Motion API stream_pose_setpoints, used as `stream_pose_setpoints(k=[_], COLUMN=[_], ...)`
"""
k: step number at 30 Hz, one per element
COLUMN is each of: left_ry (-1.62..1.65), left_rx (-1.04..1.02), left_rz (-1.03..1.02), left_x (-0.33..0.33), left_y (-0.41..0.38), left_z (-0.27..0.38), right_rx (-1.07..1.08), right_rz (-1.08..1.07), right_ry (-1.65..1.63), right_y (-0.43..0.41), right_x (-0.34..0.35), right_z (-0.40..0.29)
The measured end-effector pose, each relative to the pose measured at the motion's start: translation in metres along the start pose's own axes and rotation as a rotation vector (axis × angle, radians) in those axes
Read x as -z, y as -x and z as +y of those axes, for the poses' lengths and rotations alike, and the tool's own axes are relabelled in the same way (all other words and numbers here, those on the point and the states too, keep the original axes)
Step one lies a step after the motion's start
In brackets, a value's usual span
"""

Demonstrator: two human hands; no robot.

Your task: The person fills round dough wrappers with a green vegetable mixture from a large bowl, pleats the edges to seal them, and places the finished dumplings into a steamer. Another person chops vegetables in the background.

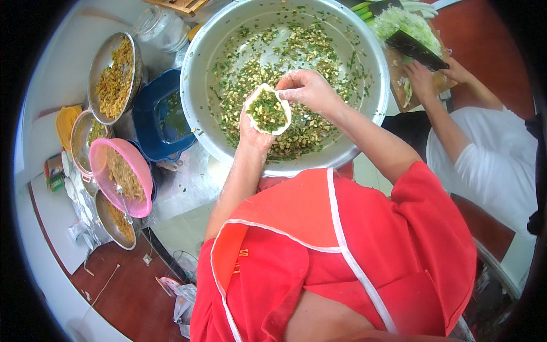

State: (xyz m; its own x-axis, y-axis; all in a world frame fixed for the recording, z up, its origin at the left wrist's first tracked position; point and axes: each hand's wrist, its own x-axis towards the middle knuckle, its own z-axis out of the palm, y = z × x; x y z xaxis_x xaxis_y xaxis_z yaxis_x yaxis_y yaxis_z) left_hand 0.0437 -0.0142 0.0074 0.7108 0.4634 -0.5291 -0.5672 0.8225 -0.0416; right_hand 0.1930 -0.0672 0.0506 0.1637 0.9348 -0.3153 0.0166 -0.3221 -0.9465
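Observation:
Cupped in my left hand lies a round dough wrapper, its rim curling up slightly. A heap of filling, chopped greens mixed with small pale cubes, sits in the middle of it. My right hand pinches the wrapper's upper right edge between thumb and fingers. Both hands are dusted with flour. Below them stands a large metal basin, with the same chopped mixture spread over its bottom and up its walls.
On the left are a blue plastic basin, a pink bowl with a spoon, a metal strainer of yellowish food and a glass jar. At right, another person's hands work with a cleaver on a cutting board.

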Motion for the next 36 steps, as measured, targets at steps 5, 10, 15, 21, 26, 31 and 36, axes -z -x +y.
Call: stream_pose_setpoints(k=[5,10,15,21,26,31,36], left_ry=[0.008,-0.152,-0.170,-0.347,-0.249,-0.516,-0.518], left_rx=[0.007,0.038,-0.023,-0.056,0.046,-0.009,0.174], left_rz=[0.017,-0.008,0.059,0.070,0.038,0.014,0.038], left_x=[-0.001,-0.008,-0.009,-0.021,0.003,0.007,-0.004], left_y=[-0.002,0.006,0.009,0.012,0.001,-0.004,0.006], left_z=[0.002,0.005,0.007,0.004,0.018,0.021,0.029], right_rx=[0.322,0.029,0.646,0.068,0.440,0.016,0.474], right_rz=[0.101,-0.084,0.118,-0.093,0.023,-0.211,-0.078], right_ry=[0.260,0.042,0.571,0.055,0.425,0.109,0.526], right_y=[0.007,-0.002,0.002,-0.011,-0.002,-0.016,-0.003], right_x=[-0.002,0.002,-0.006,-0.003,-0.007,0.000,-0.003], right_z=[-0.006,-0.009,-0.005,-0.007,-0.016,-0.018,-0.022])
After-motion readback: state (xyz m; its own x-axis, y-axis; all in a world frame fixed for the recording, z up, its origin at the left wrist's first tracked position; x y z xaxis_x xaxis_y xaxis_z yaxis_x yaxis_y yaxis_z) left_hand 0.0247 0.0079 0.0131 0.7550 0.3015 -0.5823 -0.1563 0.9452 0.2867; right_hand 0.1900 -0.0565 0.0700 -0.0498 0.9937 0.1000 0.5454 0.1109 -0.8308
